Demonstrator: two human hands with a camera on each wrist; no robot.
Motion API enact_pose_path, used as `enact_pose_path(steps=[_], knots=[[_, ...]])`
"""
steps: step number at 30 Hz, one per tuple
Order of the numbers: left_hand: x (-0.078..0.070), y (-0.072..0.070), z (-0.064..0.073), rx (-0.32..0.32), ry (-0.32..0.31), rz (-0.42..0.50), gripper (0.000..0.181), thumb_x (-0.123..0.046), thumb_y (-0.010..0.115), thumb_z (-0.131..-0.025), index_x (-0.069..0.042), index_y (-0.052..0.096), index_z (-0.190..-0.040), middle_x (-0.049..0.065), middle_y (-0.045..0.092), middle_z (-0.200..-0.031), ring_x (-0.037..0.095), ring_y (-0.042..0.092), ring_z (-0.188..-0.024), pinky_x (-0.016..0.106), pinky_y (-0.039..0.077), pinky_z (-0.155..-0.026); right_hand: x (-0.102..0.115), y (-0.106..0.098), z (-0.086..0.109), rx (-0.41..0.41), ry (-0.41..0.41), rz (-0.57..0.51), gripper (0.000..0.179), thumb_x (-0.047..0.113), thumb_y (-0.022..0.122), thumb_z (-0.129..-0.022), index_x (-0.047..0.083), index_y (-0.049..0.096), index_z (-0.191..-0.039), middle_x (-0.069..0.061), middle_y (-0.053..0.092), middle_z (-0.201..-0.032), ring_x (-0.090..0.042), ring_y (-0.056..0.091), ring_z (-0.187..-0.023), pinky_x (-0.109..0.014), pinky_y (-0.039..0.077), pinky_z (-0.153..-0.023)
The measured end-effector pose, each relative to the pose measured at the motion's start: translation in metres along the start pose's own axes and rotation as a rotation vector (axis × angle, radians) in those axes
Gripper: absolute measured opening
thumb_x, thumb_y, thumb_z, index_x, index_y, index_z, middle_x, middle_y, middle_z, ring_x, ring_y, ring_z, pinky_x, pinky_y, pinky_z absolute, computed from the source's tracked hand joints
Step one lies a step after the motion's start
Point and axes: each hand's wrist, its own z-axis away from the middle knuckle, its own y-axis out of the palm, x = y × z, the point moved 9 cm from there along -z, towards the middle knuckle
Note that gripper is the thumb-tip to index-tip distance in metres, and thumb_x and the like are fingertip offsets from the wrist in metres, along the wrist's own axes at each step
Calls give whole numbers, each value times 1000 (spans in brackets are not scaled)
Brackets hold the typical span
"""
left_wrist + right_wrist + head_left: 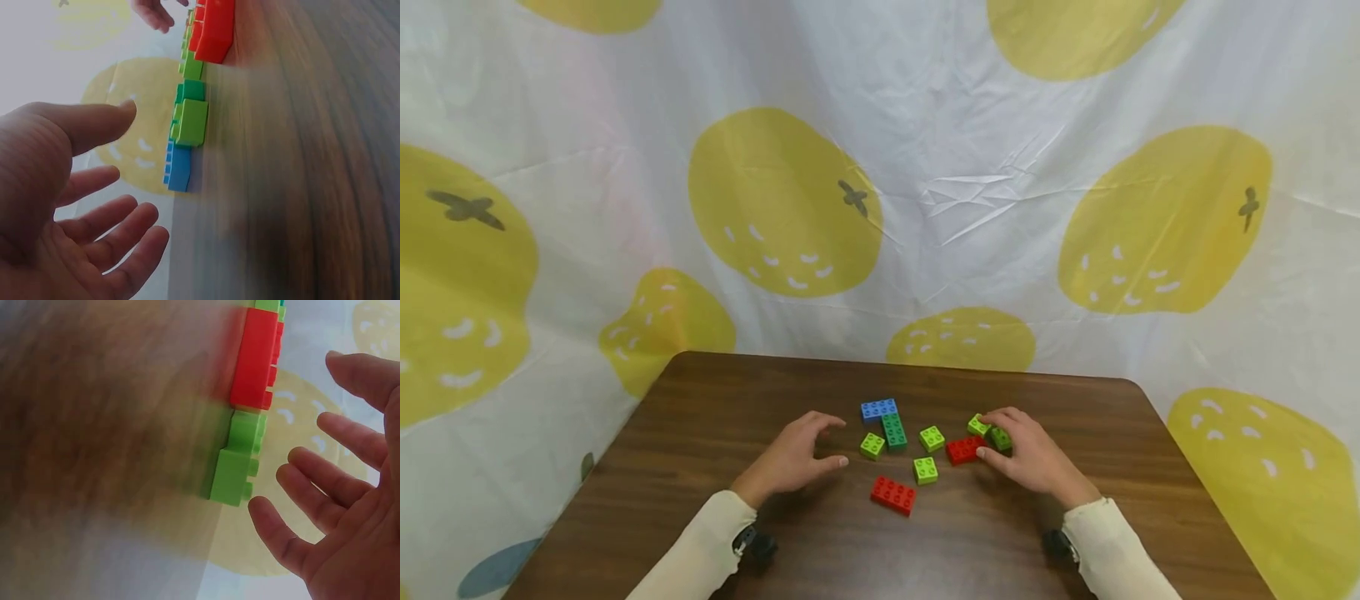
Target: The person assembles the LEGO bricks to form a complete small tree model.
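Note:
My left hand (797, 457) hovers over the table left of the bricks, fingers spread, holding nothing. Nearest to it is a lime brick (872, 446), beside a dark green brick (893, 431) that meets a blue brick (879, 409). My right hand (1033, 454), also holding nothing, hangs above the right side of the group. Under its fingers lie a red brick (964, 450), a lime brick (977, 425) and a partly hidden green brick (1000, 438); the right wrist view shows its fingers apart from the green brick (234, 477). Between the hands are two lime bricks (932, 438) and another red brick (893, 495).
The brown wooden table (760, 392) has rounded far corners. Behind it hangs a pale curtain (940, 250) printed with large yellow fruit. A dark device (763, 550) is strapped to the left wrist, another (1058, 546) to the right.

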Motion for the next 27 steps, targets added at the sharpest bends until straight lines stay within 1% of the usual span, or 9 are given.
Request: enact_pose_path(steps=[4, 9, 13, 18, 21, 23, 27], knots=[[0, 7, -8, 2, -14, 38, 52, -28, 84, -92, -7, 65, -136, 15, 67, -129, 30, 67, -113, 49, 57, -93, -4, 2, 0, 1, 7, -17, 47, 27, 82, -93, 5, 69, -132, -13, 68, -128, -36, 65, -119, -58, 52, -103], [1, 18, -18, 15, -27, 52, 47, -26, 85, -91, -8, 69, -130, 12, 70, -120, 26, 67, -107, 45, 56, -91, -11, 3, 0, 10, 21, -18, 45, 25, 82, -92, 4, 70, -130, -14, 68, -125, -38, 65, -117, -60, 51, -101], [0, 27, -26, 24, -25, 72, 44, -24, 85, -91, -9, 70, -129, 10, 70, -120, 23, 67, -106, 43, 57, -91, -18, 2, 0, 11, 60, -19, 43, 21, 82, -92, 2, 70, -129, -16, 68, -124, -42, 64, -116, -62, 50, -100], [-3, 38, -34, 54, -30, 119, 43, -18, 85, -91, -8, 69, -129, 11, 69, -123, 25, 70, -107, 44, 59, -92, -26, 2, -1, 19, 81, -18, 40, 12, 81, -92, 0, 70, -129, -19, 68, -124, -44, 64, -116, -62, 50, -99], [-3, 45, -38, 76, -43, 116, 42, -18, 84, -92, -10, 69, -130, 9, 69, -124, 23, 70, -107, 42, 59, -93, -29, 2, -2, 7, 82, -13, 38, 4, 80, -90, 0, 72, -127, -20, 68, -123, -43, 65, -115, -61, 51, -98], [-4, 49, -40, 81, -33, 102, 41, -17, 84, -91, -10, 70, -129, 9, 69, -122, 22, 68, -105, 41, 58, -90, -32, 2, -3, 7, 83, -4, 38, 0, 79, -88, 0, 72, -126, -20, 69, -123, -44, 65, -115, -61, 52, -97], [-5, 53, -43, 80, -26, 73, 39, -15, 85, -90, -11, 71, -127, 7, 70, -119, 19, 67, -101, 38, 57, -88, -37, 3, -3, 33, 101, 17, 38, -1, 78, -87, -1, 73, -124, -22, 70, -120, -41, 67, -108, -59, 53, -94]])
